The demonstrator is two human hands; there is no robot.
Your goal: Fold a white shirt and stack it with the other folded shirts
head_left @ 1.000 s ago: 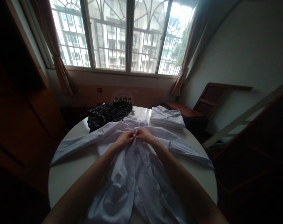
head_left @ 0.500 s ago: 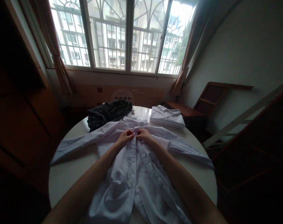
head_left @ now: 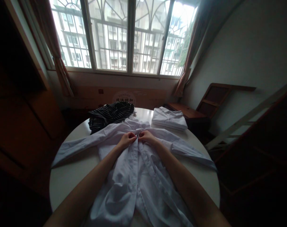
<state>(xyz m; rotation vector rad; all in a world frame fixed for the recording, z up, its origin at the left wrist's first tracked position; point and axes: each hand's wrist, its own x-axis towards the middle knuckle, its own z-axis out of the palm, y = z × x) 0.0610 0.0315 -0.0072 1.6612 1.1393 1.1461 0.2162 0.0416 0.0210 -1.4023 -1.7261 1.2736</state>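
Note:
A white long-sleeved shirt (head_left: 119,186) lies spread on the round white table (head_left: 69,186), collar away from me, sleeves out to both sides, lower part toward me. Its front is parted below my hands. Just under the collar, my left hand (head_left: 128,138) pinches the edge of the left front panel. Close beside it my right hand (head_left: 145,137) pinches the edge of the right panel. The fingertips of both hands almost meet. Whether a button is between them is too small to tell.
A heap of black-and-white striped cloth (head_left: 110,115) sits at the table's back left. Folded white garments (head_left: 169,118) are stacked at the back right. Beyond stand a low wooden cabinet (head_left: 187,110) and a barred window (head_left: 115,41) with curtains (head_left: 60,72).
Almost nothing differs. Both hands stay at the shirt's upper front edges, and the loose cloth below them has shifted very slightly.

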